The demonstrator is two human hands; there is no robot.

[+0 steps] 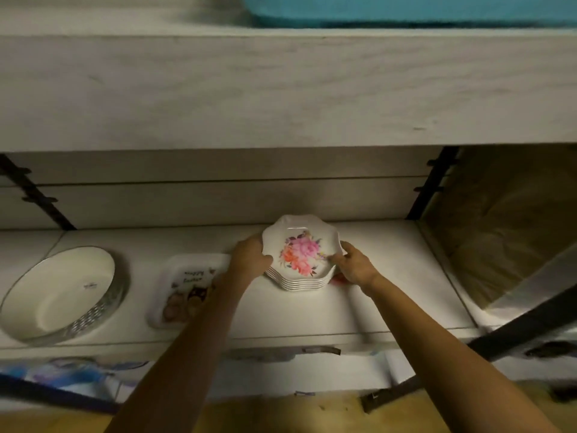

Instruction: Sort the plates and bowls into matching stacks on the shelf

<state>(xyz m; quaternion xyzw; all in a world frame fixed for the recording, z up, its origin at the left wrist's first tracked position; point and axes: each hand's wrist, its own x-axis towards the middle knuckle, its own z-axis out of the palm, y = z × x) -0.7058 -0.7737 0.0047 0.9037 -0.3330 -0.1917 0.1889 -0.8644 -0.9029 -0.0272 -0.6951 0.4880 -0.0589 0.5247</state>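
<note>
1. Both forearms (199,332) are stretched up from the bottom edge to the frame's centre, where a stack of floral plates (301,256) is held on the white shelf (399,285).
2. The grip of the left hand (249,256) is clamped on the stack's left rim, and that of the right hand (352,265) on its right rim.
3. By the look of it, one matching stack is being seated or squared; a level set-down and a clean release are called for next.
4. At centre left, an oval dish (59,295) and a printed rectangular tray (184,285) are seen lying singly on the shelf.
5. Overhead, a pale wooden board (281,89) is seen, with something teal (406,10) at the upper right; the room is dimly lit.
</note>
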